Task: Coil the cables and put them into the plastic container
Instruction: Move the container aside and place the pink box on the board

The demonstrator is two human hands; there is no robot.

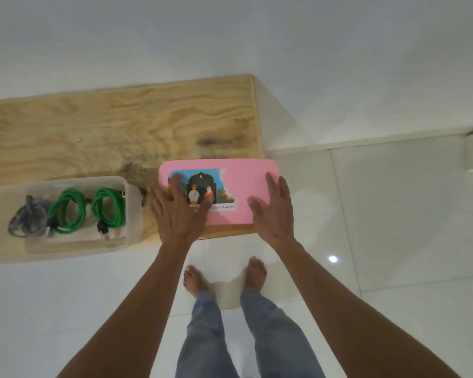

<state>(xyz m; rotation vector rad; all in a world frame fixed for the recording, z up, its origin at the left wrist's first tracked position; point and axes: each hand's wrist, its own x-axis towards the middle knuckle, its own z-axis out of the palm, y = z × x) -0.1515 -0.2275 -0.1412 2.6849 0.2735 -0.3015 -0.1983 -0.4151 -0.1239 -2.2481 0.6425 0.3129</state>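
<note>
Nearest the camera, a person's jeans-clad legs [230,331] and bare feet [253,271] are standing on a glossy white tiled floor [393,241]. Just beyond them, both forearms are reaching forward over the near edge of a wooden tabletop [107,126]. The left hand [176,211] is lying flat with straight, spread fingers on the left part of a pink lid [246,184], partly covering its printed picture sticker [202,190]; it is grasping nothing. The right hand [275,211] is likewise released, fingers straight, resting on the lid's right part near its edge. The lid is sitting at the table's right front corner. To its left, just apart from it, a translucent plastic container [131,203] is standing open at the table's near edge, slightly overhanging it. Inside are lying two coiled green cables [69,214] side by side and, at the far left, a coiled blue-grey cable [25,219]. Beyond the table, a plain white wall [230,36] is rising.
</note>
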